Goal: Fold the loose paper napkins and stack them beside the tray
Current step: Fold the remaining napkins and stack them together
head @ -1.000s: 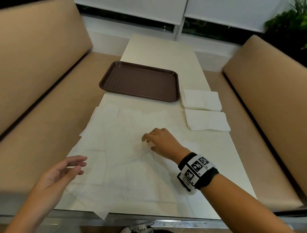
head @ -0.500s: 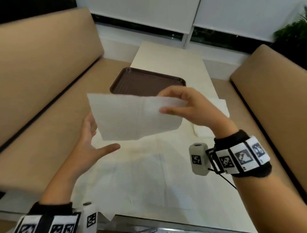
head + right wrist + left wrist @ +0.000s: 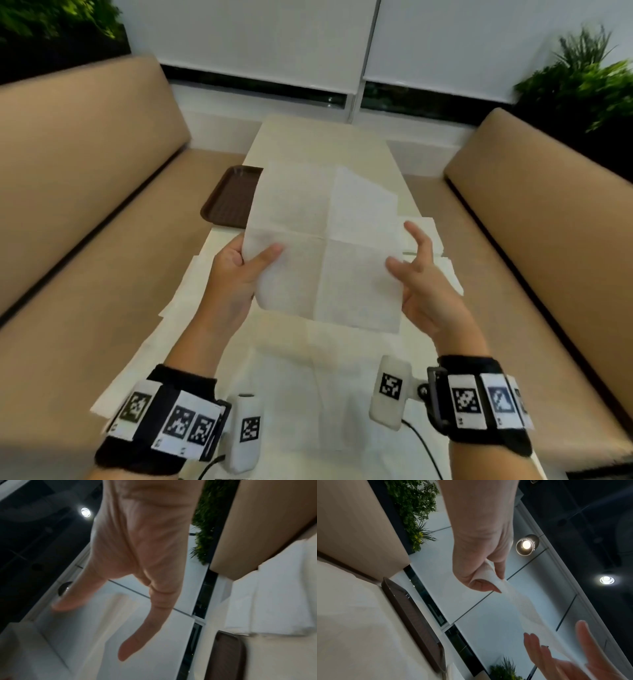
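Note:
An unfolded white napkin (image 3: 325, 246) with cross creases hangs upright in the air above the table. My left hand (image 3: 246, 263) pinches its left edge between thumb and fingers, seen close in the left wrist view as well (image 3: 488, 580). My right hand (image 3: 418, 270) is at the napkin's right edge with fingers straight and spread, the thumb touching the sheet's front. In the right wrist view the right hand (image 3: 137, 601) holds nothing. The brown tray (image 3: 226, 202) lies behind the napkin, mostly hidden. Folded napkins (image 3: 430, 229) lie right of the tray, partly hidden.
Several loose napkins (image 3: 191, 294) are spread over the near part of the cream table (image 3: 325, 144). Tan bench seats (image 3: 85, 212) flank the table on both sides. Windows with blinds and plants are at the far end.
The right hand lifted a napkin off the table. The left hand has taken its left edge, the right hand's pinch has loosened to straight fingers, and the sheet now hangs taller and nearer to me.

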